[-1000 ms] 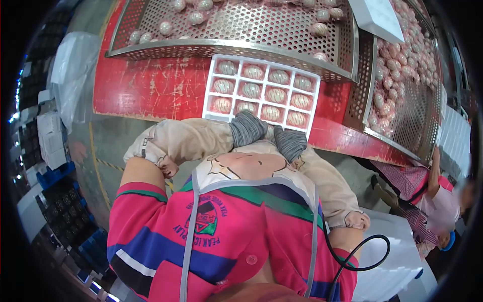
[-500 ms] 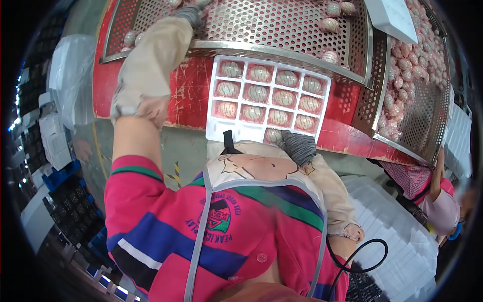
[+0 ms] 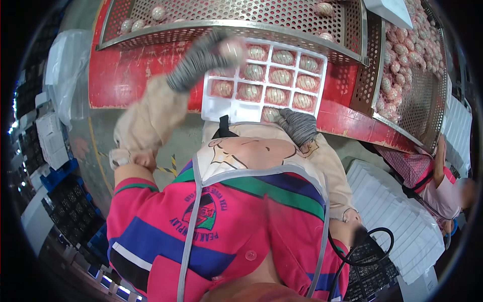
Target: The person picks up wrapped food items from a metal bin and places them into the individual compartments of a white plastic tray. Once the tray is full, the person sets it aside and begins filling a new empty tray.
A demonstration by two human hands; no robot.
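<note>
My left hand (image 3: 204, 56), in a grey knitted glove, is closed on a wrapped ball (image 3: 233, 52) with pale stripes, blurred by motion. It hovers over the far left corner of a white compartment tray (image 3: 217, 108). Similar striped balls (image 3: 276, 95) in clear and reddish wrap sit singly in most visible compartments. Two near-left compartments show bare white floors. My right hand (image 3: 299, 126), also gloved, is at the tray's near right corner with curled fingers against or beside a ball (image 3: 270, 115). What lies under those fingers is hidden.
A perforated metal trough (image 3: 261, 15) with several loose balls stands beyond the tray on a red table (image 3: 146, 70). Another perforated bin (image 3: 417, 105) on the right holds many balls. Stacked white trays (image 3: 397, 216) and another person (image 3: 432, 186) are at the right.
My left hand has come back from the metal trough to above the tray with a wrapped ball. The second near-row compartment now shows in view. My right hand stays at the tray corner.
</note>
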